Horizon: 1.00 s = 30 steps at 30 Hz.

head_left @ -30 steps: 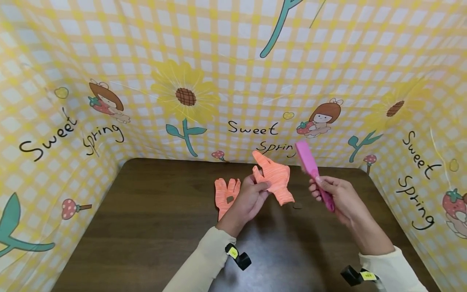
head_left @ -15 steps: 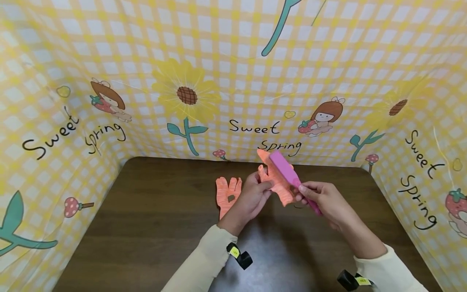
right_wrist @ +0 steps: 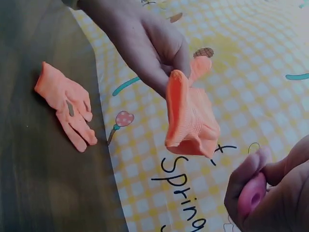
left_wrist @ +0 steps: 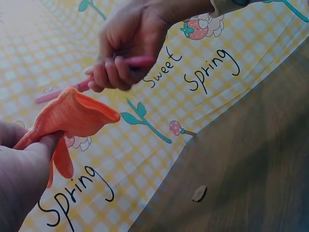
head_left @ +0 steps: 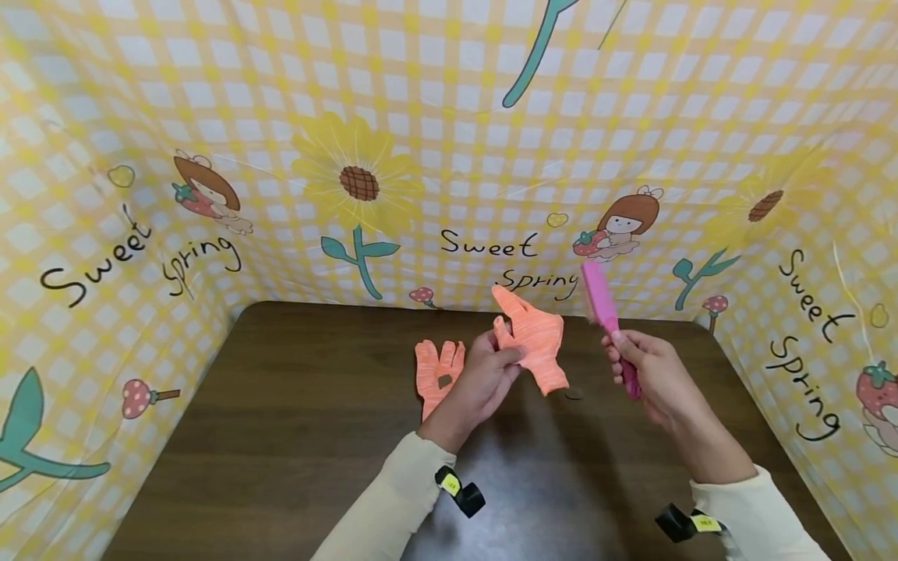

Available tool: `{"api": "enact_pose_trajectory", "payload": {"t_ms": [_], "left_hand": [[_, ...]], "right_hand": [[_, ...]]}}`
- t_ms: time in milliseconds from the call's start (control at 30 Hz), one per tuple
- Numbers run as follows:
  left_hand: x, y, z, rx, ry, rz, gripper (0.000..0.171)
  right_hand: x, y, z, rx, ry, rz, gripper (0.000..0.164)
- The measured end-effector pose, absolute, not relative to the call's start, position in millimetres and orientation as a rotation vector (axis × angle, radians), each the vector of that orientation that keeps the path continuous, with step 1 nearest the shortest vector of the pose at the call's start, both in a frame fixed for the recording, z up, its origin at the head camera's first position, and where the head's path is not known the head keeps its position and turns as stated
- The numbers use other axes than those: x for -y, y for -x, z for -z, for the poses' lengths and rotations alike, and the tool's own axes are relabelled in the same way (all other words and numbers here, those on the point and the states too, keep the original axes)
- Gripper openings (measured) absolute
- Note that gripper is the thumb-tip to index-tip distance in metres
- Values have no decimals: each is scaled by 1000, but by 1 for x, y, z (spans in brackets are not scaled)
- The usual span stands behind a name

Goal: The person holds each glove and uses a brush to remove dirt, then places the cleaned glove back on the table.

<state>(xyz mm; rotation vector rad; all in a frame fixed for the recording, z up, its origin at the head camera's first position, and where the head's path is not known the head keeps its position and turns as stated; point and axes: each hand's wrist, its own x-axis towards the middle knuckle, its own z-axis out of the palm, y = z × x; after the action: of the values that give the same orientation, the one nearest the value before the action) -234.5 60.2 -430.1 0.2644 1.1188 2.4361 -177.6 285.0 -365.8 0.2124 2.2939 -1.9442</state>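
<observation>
Orange glove (head_left: 538, 339) — L hand (head_left: 489, 372); pink brush (head_left: 601, 302) — R hand (head_left: 654, 372).

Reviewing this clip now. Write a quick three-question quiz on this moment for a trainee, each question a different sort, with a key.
1. Which hand grips the brush?
2. True or false: both gloves lie on the table.
3. Fill in: in the head view, the brush and the held glove are ____ (touching/apart).

Key:
1. The right hand.
2. False: the left hand holds one; the other glove lies on the table.
3. Apart.
</observation>
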Motion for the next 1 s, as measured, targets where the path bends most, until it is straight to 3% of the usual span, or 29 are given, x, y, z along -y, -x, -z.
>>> {"api": "enact_pose_trajectory", "payload": {"t_ms": [367, 1000], "left_hand": [[-68, 235, 421, -1117, -281, -2464, 54], [-65, 234, 424, -1094, -252, -2444, 58]], "right_hand": [[-247, 163, 363, -2270, -3, 1759, 32], [-263, 172, 361, -2412, -145, 1655, 31]]}}
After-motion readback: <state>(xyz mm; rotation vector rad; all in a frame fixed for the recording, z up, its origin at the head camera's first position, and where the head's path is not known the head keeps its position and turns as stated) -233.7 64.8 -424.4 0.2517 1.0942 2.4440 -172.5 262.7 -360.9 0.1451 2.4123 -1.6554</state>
